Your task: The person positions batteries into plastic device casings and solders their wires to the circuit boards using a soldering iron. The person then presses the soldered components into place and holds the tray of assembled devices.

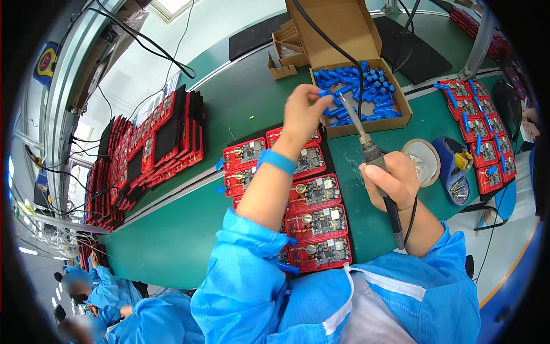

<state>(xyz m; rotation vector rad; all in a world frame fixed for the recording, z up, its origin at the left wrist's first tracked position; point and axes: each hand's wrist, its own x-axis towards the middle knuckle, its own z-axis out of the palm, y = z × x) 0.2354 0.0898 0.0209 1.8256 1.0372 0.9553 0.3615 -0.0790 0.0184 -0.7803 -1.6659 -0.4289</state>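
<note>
My left hand point(303, 114), with a blue band on its wrist, is raised at the near left corner of an open cardboard box point(366, 127). Its thumb and fingertips pinch a blue cylindrical cell point(325, 93). In my right hand point(395, 180) is a soldering iron point(371, 150), its tip pointing up and left, close to the cell. More blue cells point(378, 83) lie loose in the box. Below my left forearm, red cases with circuit boards point(317, 222) stand in rows on a black tray; the forearm hides part of them. Blue pieces stick out at their left side.
A tape roll point(421, 163) and a blue holder point(451, 172) stand right of the iron. Another group of red cases with blue cells point(481, 132) lies far right. Stacked red cases point(152, 143) fill the left. The iron's cable hangs over the box. Co-workers point(114, 292) sit lower left.
</note>
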